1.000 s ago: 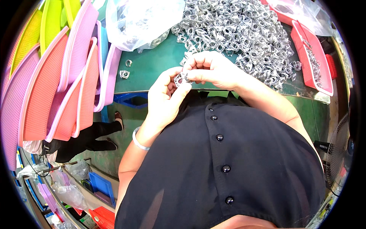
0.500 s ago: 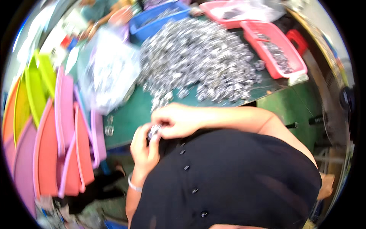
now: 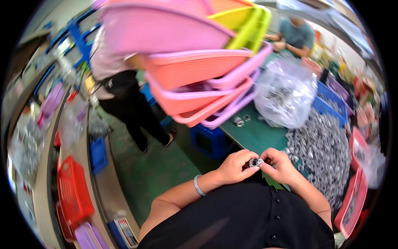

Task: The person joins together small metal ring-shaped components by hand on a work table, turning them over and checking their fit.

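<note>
- Left hand (image 3: 234,167): I read its grip as thumb and fingers pinching the metal part (image 3: 254,162) from its left side.
- Right hand (image 3: 280,166): fingertips brought together on the right edge of the metal part; looks like a pinch too.
- Key relation for me: metal part sits right between the two grips, in front of the black shirt (image 3: 236,216). Its round opening faces up toward my camera; the body looks slightly longer left to right, pointing at the right fingertips. Neither hand is clearly nearer, since both touch it. Can't tell if the bit at the right fingertips is a separate piece.
- Desk (image 3: 259,135): green, just beyond the metal part.
- Two loose pieces (image 3: 238,121) on the desk, beyond the metal part and a little left.
- Clear plastic bag (image 3: 286,91): beyond the metal part, slightly right, silvery contents.
- Heap of silvery pieces (image 3: 323,149): right of the metal part, nearer the right hand.
- Pink tray (image 3: 352,203): farther right of the metal part, past the heap.
- Stacked baskets (image 3: 195,70): beyond the metal part and left, pink, orange, purple, lime.
</note>
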